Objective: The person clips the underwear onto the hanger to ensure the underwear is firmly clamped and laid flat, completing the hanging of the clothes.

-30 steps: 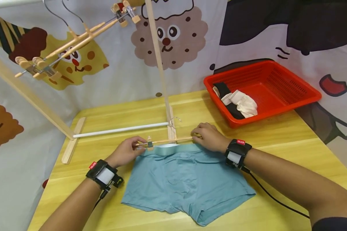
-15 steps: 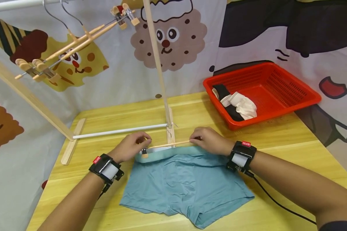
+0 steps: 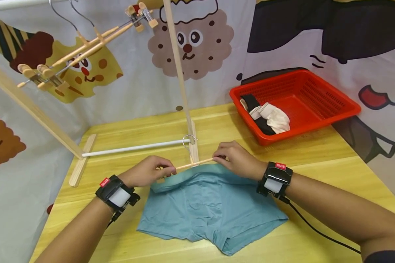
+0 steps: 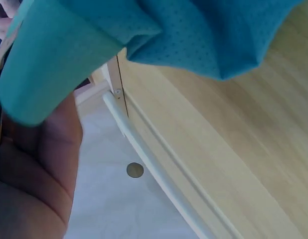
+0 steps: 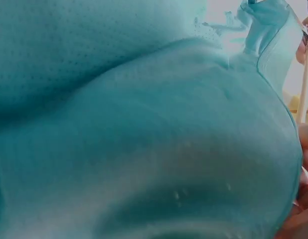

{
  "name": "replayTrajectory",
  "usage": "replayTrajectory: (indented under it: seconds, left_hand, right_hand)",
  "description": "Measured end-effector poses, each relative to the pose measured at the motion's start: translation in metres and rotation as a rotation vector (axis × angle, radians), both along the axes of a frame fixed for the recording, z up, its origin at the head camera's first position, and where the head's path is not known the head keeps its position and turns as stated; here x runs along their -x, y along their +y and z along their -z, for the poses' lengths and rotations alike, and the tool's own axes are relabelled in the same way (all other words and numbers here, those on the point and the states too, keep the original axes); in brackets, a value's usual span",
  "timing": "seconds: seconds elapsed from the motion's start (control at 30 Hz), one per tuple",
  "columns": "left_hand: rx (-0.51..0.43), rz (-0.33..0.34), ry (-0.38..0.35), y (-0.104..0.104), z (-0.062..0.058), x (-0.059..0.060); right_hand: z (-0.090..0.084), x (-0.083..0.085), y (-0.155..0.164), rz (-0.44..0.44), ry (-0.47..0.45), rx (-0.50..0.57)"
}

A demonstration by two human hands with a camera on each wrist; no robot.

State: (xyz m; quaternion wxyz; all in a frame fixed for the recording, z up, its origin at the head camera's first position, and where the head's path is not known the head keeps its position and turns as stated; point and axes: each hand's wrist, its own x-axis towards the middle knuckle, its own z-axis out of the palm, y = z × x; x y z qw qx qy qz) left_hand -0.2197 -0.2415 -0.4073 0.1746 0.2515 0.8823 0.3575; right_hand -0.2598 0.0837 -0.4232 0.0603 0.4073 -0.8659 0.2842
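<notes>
Teal boxer briefs [image 3: 210, 212] lie flat on the wooden table [image 3: 316, 164], waistband toward the rack. A wooden clip hanger [image 3: 195, 163] with a metal hook [image 3: 187, 140] sits along the waistband. My left hand [image 3: 149, 171] pinches the hanger's left end together with the waistband, which is lifted and bunched there. My right hand [image 3: 235, 159] pinches the hanger's right end at the waistband. The teal fabric [image 4: 144, 35] fills the top of the left wrist view, above my palm, and the fabric [image 5: 144, 124] covers almost all of the right wrist view.
A red basket [image 3: 316, 109] at the back right holds black and cream garments [image 3: 270, 118]. A wooden drying rack [image 3: 181, 73] stands behind the hands, its white lower bar [image 3: 135, 148] near the table. Two empty clip hangers [image 3: 79, 51] hang at upper left.
The hanger's left end and the waistband have risen off the table with my left hand, and the hook has swung upright. My right hand shifted slightly back.
</notes>
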Motion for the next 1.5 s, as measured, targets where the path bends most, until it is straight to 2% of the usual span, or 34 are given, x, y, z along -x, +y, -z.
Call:
replayTrajectory:
  seconds: [0.07, 0.17, 0.33, 0.5, 0.57, 0.67, 0.87, 1.0, 1.1, 1.2, 1.33, 1.5]
  left_hand:
    - [-0.005, 0.001, 0.013, 0.000, -0.003, 0.000]
    - [0.003, -0.011, 0.041, 0.000, -0.008, -0.001]
    - [0.026, -0.072, 0.093, -0.009, -0.018, -0.006]
    - [0.039, -0.109, 0.127, -0.025, -0.026, -0.013]
    - [0.048, -0.118, 0.139, -0.031, -0.029, -0.016]
    - [0.064, -0.128, 0.164, -0.041, -0.035, -0.022]
    - [0.114, -0.143, 0.225, -0.064, -0.052, -0.037]
    - [0.165, -0.186, 0.243, -0.085, -0.067, -0.050]
    - [0.214, -0.228, 0.246, -0.103, -0.078, -0.056]
    - [0.287, -0.265, 0.230, -0.122, -0.085, -0.056]
    - [0.397, -0.334, 0.179, -0.144, -0.088, -0.049]
    - [0.473, -0.423, 0.190, -0.169, -0.100, -0.040]
  right_hand:
    - [-0.004, 0.003, 0.000, 0.005, -0.019, 0.007]
    - [-0.021, 0.011, 0.000, 0.038, -0.079, 0.045]
    - [-0.074, 0.036, -0.005, 0.140, -0.211, 0.115]
    - [-0.130, 0.069, -0.017, 0.199, -0.298, 0.123]
    - [-0.145, 0.082, -0.023, 0.195, -0.339, 0.121]
    - [-0.159, 0.096, -0.033, 0.181, -0.384, 0.113]
    - [-0.161, 0.112, -0.053, 0.147, -0.410, 0.167]
    - [-0.157, 0.116, -0.067, 0.119, -0.397, 0.207]
    - [-0.155, 0.118, -0.074, 0.109, -0.364, 0.208]
    - [-0.152, 0.119, -0.077, 0.115, -0.327, 0.197]
    - [-0.152, 0.121, -0.074, 0.112, -0.279, 0.186]
    - [-0.153, 0.124, -0.068, 0.103, -0.254, 0.171]
